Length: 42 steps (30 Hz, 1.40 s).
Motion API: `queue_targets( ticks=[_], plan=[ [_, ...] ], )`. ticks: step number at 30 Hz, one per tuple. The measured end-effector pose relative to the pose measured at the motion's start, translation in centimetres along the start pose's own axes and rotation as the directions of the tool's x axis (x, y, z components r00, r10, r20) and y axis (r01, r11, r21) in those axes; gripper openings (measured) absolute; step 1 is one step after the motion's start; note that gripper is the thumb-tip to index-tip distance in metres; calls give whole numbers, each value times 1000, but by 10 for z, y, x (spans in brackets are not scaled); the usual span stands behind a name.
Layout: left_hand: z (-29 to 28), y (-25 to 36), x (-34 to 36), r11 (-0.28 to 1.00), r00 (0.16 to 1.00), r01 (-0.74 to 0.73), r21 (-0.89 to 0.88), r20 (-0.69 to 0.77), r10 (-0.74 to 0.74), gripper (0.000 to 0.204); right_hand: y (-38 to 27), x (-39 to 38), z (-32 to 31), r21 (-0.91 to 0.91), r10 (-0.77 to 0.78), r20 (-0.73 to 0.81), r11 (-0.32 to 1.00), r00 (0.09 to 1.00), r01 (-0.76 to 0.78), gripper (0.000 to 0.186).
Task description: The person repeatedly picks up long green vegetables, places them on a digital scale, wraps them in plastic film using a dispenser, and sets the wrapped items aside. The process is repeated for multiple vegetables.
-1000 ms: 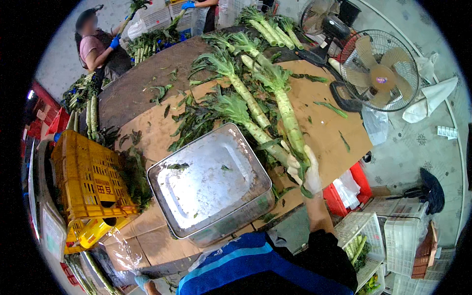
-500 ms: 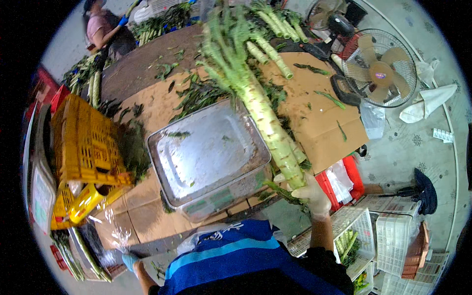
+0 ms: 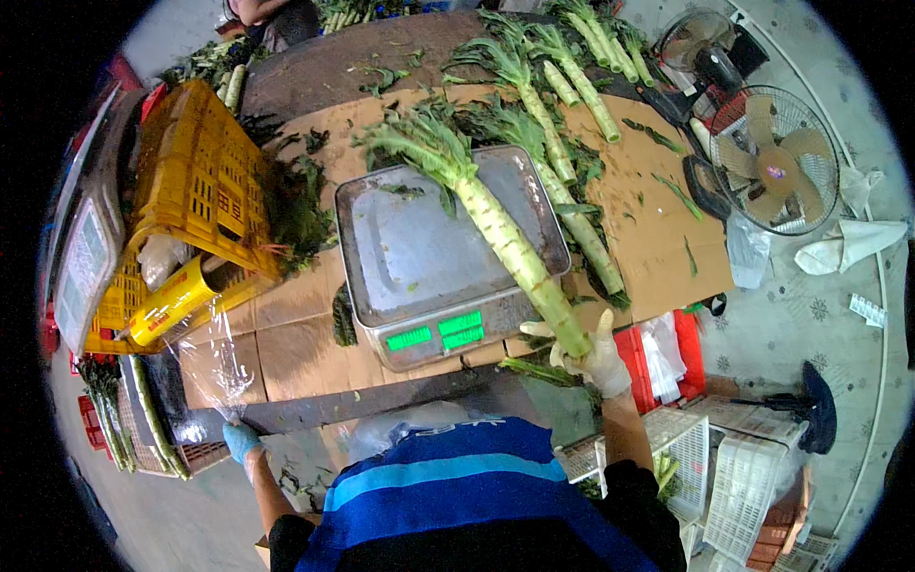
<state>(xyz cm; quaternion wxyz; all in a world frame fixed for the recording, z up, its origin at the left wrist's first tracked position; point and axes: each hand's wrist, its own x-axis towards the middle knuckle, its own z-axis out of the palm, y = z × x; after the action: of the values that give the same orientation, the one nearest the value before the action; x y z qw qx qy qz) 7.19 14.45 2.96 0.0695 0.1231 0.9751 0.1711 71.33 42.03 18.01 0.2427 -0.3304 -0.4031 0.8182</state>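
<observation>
Though its butt end lies in the right grip [image 3: 602,367], the stalk [image 3: 505,234] runs diagonally over the scale [image 3: 391,272]: leaves [image 3: 419,148] across the far rim, butt out past the near right corner. Right grip: fingers spread, thumb standing off the stalk, butt against the palm, no wrap around it. Left grip [image 3: 244,439] is well apart, near left. Clear film [image 3: 221,372] tapers down to its fingers; can't tell if they pinch it.

Materials. Stalk: thick, nearly straight, pale green, marked with leaf scars, ragged leaves at the tip. Right glove whitish and thin, left one light blue. Scale: squarish metal pan, rounded corners, raised lip, dull smeared finish, green lit readouts [image 3: 408,338] on the near side. Film: glossy, crinkled.

Around it: second stalk [image 3: 589,243] just right of the scale, leafy end far. More stalks [image 3: 591,40] at far right with round cut ends. Flat creased cardboard [image 3: 667,257] covers part of the dark worktop [image 3: 324,62]. Dark limp leaf scraps [image 3: 297,195] between scale and yellow crate [image 3: 203,186], which is slotted plastic, tilted, at left. Shiny yellow tube [image 3: 172,303] at its near side. Fan [image 3: 777,162] far right: round wire cage, beige blades.
</observation>
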Motion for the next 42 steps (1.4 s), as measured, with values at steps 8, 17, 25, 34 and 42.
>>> queue_targets(
  ticks=[8,17,25,34,42],
  plan=[
    [-8,21,-16,996,999,15,-82,34,-12,46,-29,-83,-95,36,-77,-264,995,962,89,71],
    [-8,16,-14,991,994,-106,-83,-36,103,40,-88,-57,-115,-871,-772,-491,435,404,-228,50],
    [-22,27,-19,997,997,-4,-78,70,9,44,-71,37,54,-933,-567,-305,18,765,-358,72],
    [-16,0,-2,993,984,-76,-95,155,90,44,-63,50,89,-512,-137,-446,849,885,-127,63],
    [-36,14,-12,972,954,-235,8,194,229,34,-45,83,237,-356,-504,-355,852,787,385,46]
  ],
)
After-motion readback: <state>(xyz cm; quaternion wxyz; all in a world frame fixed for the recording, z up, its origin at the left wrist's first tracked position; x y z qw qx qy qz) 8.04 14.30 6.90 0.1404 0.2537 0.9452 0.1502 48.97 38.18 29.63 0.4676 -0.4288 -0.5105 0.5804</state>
